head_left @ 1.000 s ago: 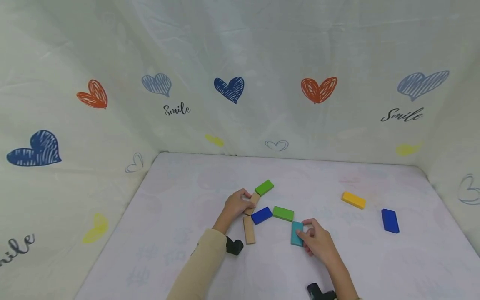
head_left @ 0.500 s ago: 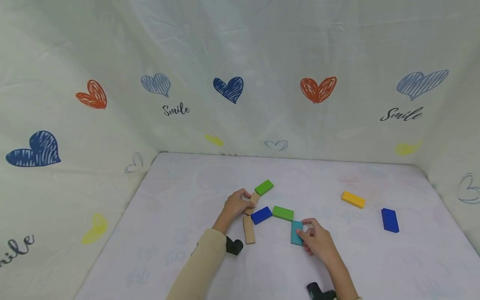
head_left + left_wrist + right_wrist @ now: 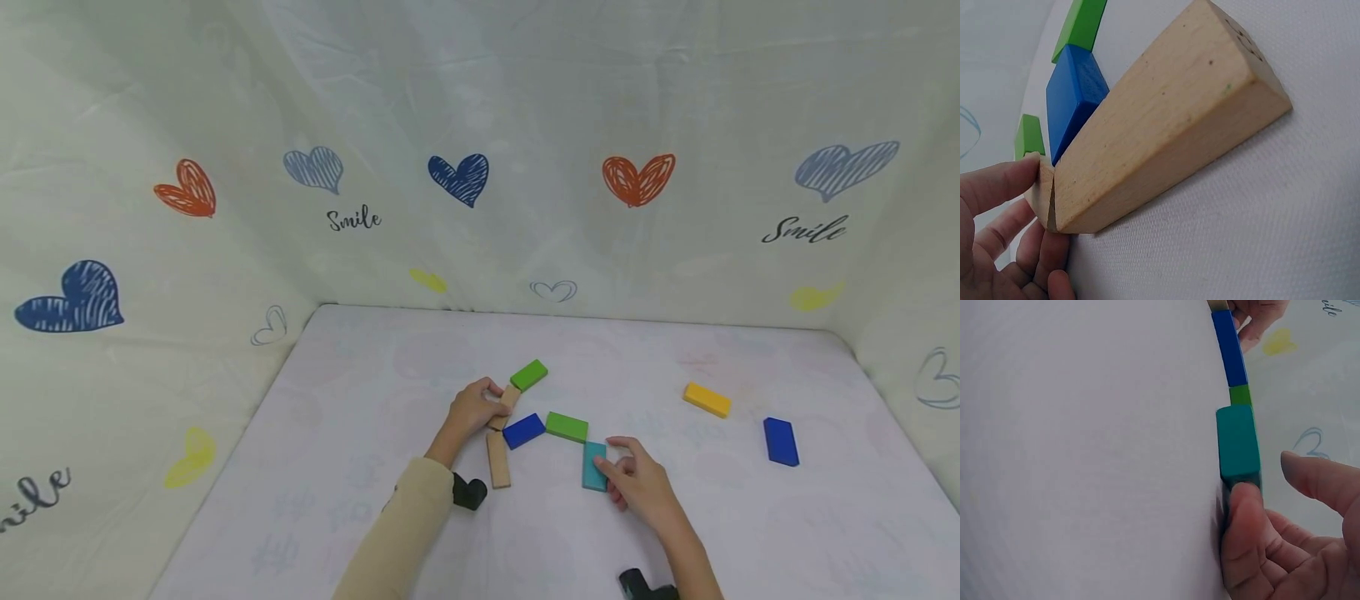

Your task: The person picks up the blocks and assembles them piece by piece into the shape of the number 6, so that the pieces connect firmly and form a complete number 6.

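In the head view my left hand (image 3: 474, 406) pinches a light wooden block (image 3: 511, 398) between thumb and fingers. Its lower end meets a second wooden block (image 3: 498, 459), and a green block (image 3: 528, 375) adjoins its upper end. From this joint a blue block (image 3: 523, 431), another green block (image 3: 566, 427) and a teal block (image 3: 594, 466) run rightward in a row, the teal one turned toward me. My right hand (image 3: 641, 487) is beside the teal block. In the right wrist view a finger touches the teal block (image 3: 1238, 442), while the thumb is raised apart.
A yellow block (image 3: 707, 400) and a second dark blue block (image 3: 782, 442) lie on the right of the white-covered table (image 3: 337, 433). A pale curtain (image 3: 525, 100) with printed hearts hangs behind. Black wrist devices (image 3: 469, 492) show near both wrists.
My right hand has shifted very slightly rightward, its forefinger now a little off the teal block. The left hand and the other blocks keep their places.
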Action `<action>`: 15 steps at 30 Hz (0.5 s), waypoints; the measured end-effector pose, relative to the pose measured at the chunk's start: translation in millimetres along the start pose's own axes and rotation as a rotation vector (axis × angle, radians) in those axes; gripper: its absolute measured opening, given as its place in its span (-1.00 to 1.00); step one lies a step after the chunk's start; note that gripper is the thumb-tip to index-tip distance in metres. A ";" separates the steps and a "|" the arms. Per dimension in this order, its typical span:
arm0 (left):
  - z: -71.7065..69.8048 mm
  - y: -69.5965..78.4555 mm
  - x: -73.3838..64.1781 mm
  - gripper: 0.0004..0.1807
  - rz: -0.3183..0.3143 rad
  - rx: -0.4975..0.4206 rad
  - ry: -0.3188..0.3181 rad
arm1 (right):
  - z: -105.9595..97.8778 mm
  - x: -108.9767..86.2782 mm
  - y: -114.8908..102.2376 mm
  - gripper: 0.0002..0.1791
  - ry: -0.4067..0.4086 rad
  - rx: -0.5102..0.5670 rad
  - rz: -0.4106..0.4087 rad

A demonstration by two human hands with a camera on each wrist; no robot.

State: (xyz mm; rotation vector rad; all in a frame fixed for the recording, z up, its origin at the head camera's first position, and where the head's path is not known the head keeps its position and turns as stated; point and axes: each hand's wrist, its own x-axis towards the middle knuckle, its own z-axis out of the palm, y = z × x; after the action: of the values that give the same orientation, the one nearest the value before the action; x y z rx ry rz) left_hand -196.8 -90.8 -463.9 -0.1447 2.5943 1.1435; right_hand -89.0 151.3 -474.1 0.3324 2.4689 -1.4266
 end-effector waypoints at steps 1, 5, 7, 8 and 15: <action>0.2 -0.2 0.1 -0.74 0.001 0.000 0.000 | -2.0 -0.6 0.5 -0.42 -0.001 0.012 0.000; 0.3 -0.4 0.3 -0.73 0.004 0.004 -0.002 | -12.5 -3.7 1.9 -0.41 0.016 0.039 -0.005; 0.2 -0.4 -0.1 -0.73 0.003 0.003 -0.003 | -19.6 -5.8 2.2 -0.42 0.039 0.033 -0.008; 0.0 -0.2 -0.3 -0.73 0.003 0.001 -0.004 | -23.6 -6.8 2.0 -0.43 0.052 0.021 -0.008; -0.8 -0.7 -0.2 -0.73 0.005 -0.011 -0.008 | -55.1 -8.1 6.9 -0.39 0.158 -0.088 0.030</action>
State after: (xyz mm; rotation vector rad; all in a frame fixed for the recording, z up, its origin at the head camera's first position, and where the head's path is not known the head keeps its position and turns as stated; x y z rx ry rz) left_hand -196.7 -91.9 -463.9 -0.1352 2.5832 1.1580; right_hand -85.6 202.1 -450.5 0.4783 2.6306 -1.3213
